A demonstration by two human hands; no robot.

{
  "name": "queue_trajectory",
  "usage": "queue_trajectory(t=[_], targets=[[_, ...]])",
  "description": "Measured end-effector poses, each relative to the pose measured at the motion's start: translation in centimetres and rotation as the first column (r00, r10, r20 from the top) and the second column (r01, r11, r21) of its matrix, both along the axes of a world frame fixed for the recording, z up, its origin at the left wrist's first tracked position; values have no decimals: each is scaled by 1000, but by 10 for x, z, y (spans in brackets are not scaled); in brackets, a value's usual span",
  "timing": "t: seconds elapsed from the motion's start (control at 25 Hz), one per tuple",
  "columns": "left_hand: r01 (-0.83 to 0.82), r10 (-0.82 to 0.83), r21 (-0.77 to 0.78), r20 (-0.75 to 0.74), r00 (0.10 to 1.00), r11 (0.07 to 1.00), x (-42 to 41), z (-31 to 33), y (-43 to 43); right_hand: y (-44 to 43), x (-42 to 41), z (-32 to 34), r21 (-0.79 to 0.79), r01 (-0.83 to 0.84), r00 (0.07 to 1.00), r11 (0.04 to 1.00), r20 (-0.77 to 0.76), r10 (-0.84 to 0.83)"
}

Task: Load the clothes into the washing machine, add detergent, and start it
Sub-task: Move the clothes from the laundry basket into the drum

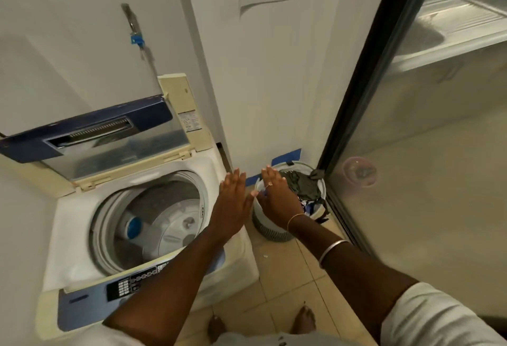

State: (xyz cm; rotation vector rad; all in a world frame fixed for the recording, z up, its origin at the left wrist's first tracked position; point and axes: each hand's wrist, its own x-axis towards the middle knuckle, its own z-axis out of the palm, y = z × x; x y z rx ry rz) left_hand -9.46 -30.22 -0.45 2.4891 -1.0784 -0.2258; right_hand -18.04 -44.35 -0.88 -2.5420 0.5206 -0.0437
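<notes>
Your left hand (233, 203) and right hand (275, 197), both flat and empty, reach above the laundry basket (270, 231) of clothes (304, 186), frame centre; washing machine (131, 225) lid up, drum empty

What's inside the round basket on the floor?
The basket holds clothes: a dark green piece on top and something blue and white below it. The right hand covers part of the pile, and anything deeper is hidden.
</notes>
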Motion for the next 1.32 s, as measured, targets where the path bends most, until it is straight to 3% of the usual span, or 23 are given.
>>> queue_trajectory(t=[0.2,0.44,0.8,0.92,1.16,1.32], targets=[[29,-26,59,-62,998,998,-17,-8,-53,-62,-15,-22,71,30,999,997,-48,-27],[76,-66,69,-139,988,995,18,-51,-118,-128,-1,-46,117,129,991,985,-63,-122],[74,-30,165,-252,967,983,60,-127,-203,-221,32,-128,290,356,918,889,-285,-275],[22,34,185,-294,955,983,79,-167,-235,-259,51,-178,315,394,879,863,-405,-253],[9,142,314,-456,879,949,110,-287,-297,-320,85,-320,332,100,829,938,-550,106],[74,127,387,-468,874,919,121,-374,-328,-349,114,-417,256,-62,800,965,-565,202]])
